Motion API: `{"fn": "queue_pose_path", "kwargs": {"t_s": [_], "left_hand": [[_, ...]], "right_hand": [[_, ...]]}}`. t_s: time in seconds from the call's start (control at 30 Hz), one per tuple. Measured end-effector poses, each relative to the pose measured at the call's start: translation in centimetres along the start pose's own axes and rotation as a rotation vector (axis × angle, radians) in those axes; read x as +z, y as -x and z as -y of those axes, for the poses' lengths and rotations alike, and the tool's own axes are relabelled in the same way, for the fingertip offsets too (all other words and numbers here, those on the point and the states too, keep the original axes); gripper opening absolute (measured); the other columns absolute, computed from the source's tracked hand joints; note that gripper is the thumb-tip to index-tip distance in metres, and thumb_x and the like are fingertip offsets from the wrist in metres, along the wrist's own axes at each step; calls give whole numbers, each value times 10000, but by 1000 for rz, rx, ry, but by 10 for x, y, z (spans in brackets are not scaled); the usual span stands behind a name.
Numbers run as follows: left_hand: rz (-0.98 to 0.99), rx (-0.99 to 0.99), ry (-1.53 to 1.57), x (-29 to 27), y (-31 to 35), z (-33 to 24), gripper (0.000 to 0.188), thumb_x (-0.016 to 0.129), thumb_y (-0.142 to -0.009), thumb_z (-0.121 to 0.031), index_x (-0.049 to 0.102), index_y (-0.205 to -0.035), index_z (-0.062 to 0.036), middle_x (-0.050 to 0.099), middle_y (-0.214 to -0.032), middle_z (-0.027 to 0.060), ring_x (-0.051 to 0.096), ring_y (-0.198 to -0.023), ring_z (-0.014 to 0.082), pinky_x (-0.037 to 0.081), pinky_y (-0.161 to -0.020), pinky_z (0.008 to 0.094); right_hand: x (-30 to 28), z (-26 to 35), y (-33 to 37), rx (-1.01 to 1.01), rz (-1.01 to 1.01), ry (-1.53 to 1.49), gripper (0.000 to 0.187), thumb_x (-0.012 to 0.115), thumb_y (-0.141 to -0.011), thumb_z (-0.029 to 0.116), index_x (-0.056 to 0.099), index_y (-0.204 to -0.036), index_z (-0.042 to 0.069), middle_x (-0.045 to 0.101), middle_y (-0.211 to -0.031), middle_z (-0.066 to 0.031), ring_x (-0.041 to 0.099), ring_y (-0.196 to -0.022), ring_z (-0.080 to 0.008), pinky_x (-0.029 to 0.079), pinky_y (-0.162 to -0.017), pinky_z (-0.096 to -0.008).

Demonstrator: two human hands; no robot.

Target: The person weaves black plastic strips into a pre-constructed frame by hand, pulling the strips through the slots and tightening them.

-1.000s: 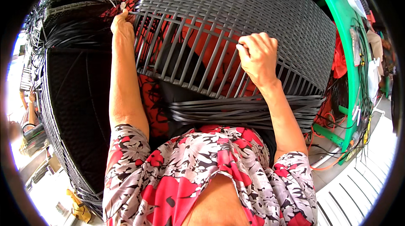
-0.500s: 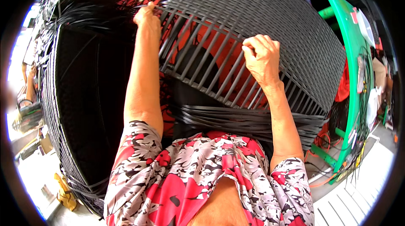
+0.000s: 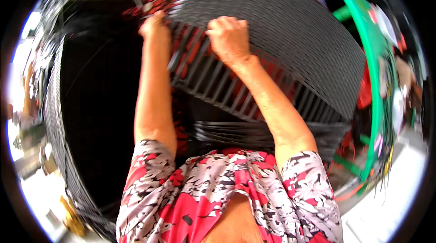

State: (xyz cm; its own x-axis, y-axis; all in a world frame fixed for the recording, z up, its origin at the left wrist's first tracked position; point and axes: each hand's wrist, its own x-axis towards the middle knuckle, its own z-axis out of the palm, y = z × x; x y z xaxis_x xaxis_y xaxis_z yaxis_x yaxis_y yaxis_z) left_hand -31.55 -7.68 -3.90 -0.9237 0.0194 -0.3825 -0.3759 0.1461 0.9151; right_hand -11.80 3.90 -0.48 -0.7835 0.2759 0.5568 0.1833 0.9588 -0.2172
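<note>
A dark grey woven panel (image 3: 290,25) of flat plastic strips slants across the middle. Below its woven edge, bare slats (image 3: 218,82) run down to the frame. At the panel's upper left corner, among loose strip ends, my left hand (image 3: 155,25) is closed; blur hides what its fingers hold. My right hand (image 3: 228,39) lies over the woven edge where the slats begin, curled shut with its knuckles up. Whatever strip may be in its fingers is hidden under it. A bundle of black flat strips (image 3: 236,134) lies across in front of my body.
On the left stands a large black woven piece (image 3: 54,107) with a dark hollow inside. Tangled strips (image 3: 50,11) hang at the upper left. A green frame (image 3: 370,70) with cords stands on the right. Some yellow material (image 3: 72,218) lies at lower left.
My right hand has moved left along the woven edge, nearer my left hand. My left hand stays at the panel's corner. The whole view is more blurred and slightly shifted.
</note>
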Motion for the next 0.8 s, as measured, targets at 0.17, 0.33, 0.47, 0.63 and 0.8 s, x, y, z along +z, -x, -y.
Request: {"fn": "queue_pose_path", "kwargs": {"t_s": [0.17, 0.33, 0.47, 0.63, 0.8], "left_hand": [[-49, -69, 118, 17, -10, 8, 278, 817, -724, -252, 680, -827, -34, 618, -778, 48, 589, -710, 210, 465, -623, 350], [-699, 449, -193, 26, 18, 4, 697, 804, -684, -309, 426, -1125, 76, 391, -1092, 230, 482, -995, 349, 470, -802, 479], [-100, 1025, -95, 79, 118, 3, 430, 707, -832, -213, 529, -1128, 42, 520, -1040, 164, 554, -910, 251, 482, -788, 364], [1038, 958, -159, 156, 313, 43, 128, 658, -893, -155, 664, -932, -33, 627, -878, 53, 573, -803, 110, 479, -702, 272], [1439, 1066, -467, 199, 449, 87, 270, 735, -808, -246, 657, -858, 8, 613, -823, 128, 603, -731, 241, 492, -655, 343]], "right_hand": [[-94, -29, 85, 124, -20, -208, 82, 700, -781, 165, 648, -796, 103, 634, -794, -17, 615, -818, -198, 405, -762, -380], [-231, -94, 209, 502, -243, -80, 51, 692, -780, 61, 666, -821, 47, 649, -774, -89, 627, -701, -239, 488, -639, -336], [-306, -131, 300, 1023, -463, 53, 74, 662, -781, 58, 665, -845, 22, 660, -807, -118, 649, -717, -232, 500, -658, -307], [-321, -160, 356, 1229, -564, -156, 109, 664, -817, 69, 687, -913, 23, 666, -757, -24, 603, -697, -89, 482, -662, -248], [-306, -156, 360, 1364, -779, -507, 132, 656, -841, 77, 683, -960, 26, 654, -796, -16, 580, -669, -81, 467, -626, -228]]}}
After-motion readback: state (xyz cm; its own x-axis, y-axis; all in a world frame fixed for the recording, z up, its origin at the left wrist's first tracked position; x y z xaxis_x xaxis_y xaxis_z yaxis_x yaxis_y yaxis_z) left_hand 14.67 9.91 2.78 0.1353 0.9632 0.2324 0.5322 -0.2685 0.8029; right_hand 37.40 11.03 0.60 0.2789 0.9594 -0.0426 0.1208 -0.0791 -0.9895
